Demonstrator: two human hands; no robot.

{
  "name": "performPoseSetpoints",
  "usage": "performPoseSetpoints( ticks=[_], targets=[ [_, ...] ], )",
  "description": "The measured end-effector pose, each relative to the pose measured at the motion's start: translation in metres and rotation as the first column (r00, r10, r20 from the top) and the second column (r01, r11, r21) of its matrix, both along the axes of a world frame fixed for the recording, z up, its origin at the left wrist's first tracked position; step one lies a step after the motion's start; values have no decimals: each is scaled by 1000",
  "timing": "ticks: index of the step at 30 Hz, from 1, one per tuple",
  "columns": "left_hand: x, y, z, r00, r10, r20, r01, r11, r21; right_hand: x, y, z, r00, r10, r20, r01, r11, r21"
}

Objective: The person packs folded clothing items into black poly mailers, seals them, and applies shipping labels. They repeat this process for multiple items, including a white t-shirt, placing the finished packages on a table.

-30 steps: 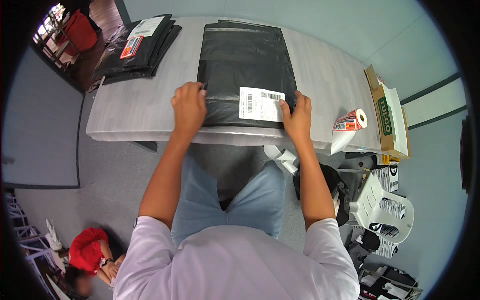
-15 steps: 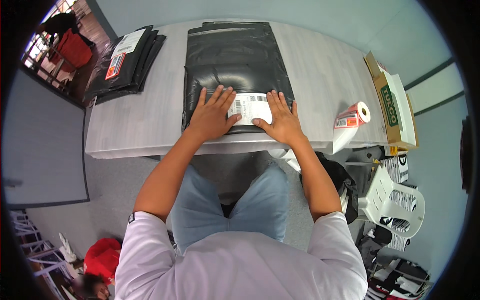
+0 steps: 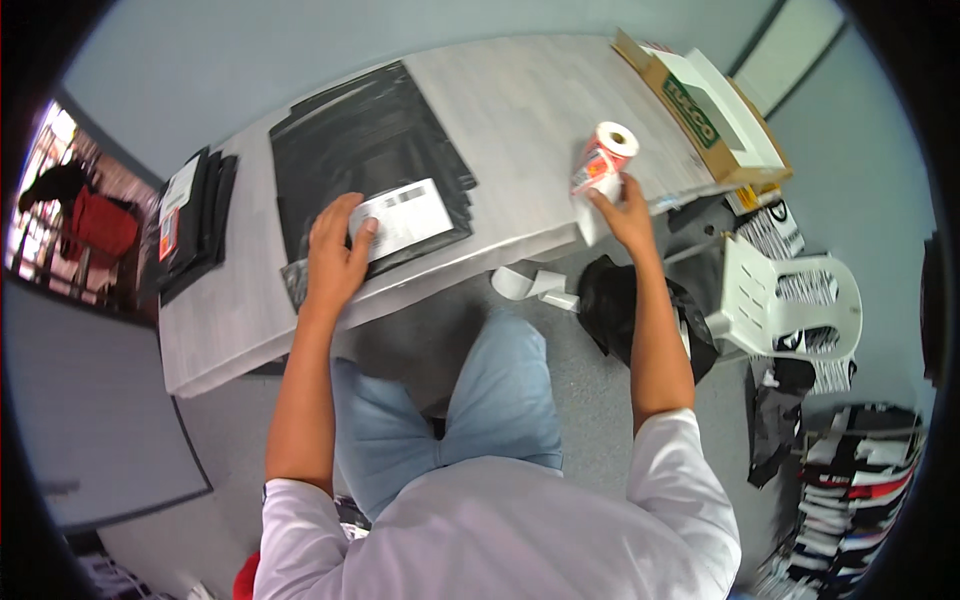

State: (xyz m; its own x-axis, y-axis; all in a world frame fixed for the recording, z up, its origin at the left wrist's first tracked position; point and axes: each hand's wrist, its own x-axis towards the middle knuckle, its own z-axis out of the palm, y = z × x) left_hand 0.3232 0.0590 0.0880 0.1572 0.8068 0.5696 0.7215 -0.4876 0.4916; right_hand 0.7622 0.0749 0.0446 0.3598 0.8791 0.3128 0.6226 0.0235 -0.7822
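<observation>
A black plastic mailing bag point(image 3: 350, 140) lies flat on the table with a white printed label point(image 3: 412, 220) near its front edge. My left hand point(image 3: 338, 250) rests open on the bag, its thumb over the label's left end. At the right, a roll of red and white stickers point(image 3: 617, 142) stands upright with a white strip point(image 3: 590, 220) hanging toward the table's front edge. My right hand point(image 3: 628, 215) is at the roll, thumb against the strip and fingers curled beside it. Some of its fingers are hidden.
More labelled black parcels point(image 3: 195, 220) are stacked at the table's left end. An open cardboard box point(image 3: 715, 125) sits at the right end. Below are a white plastic chair point(image 3: 790, 300), a black bag point(image 3: 610, 300) and white paper scraps point(image 3: 535, 285) on the floor.
My right hand has left the label and moved right to the sticker roll. My left hand stays on the mailing bag. The view has turned to the right.
</observation>
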Motion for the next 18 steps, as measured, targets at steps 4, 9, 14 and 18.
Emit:
performPoseSetpoints(
  ticks=[4, 9, 14, 18],
  targets=[
    [82, -2, 3, 967, -254, 36, 254, 967, -2, -2, 1, -2, 955, 217, -202, -240, 966, -97],
    [188, 21, 4, 867, -497, 20, 494, 865, 90, 4, -37, 19, 936, 288, -204, -323, 931, -167],
    [254, 45, -2, 838, -544, 33, 545, 834, -86, 15, -39, 18, 893, 430, -134, -441, 895, -63],
    [263, 49, 3, 852, -523, -3, 515, 839, -175, 0, -37, 34, 897, 441, 21, -440, 896, -52]
  ],
)
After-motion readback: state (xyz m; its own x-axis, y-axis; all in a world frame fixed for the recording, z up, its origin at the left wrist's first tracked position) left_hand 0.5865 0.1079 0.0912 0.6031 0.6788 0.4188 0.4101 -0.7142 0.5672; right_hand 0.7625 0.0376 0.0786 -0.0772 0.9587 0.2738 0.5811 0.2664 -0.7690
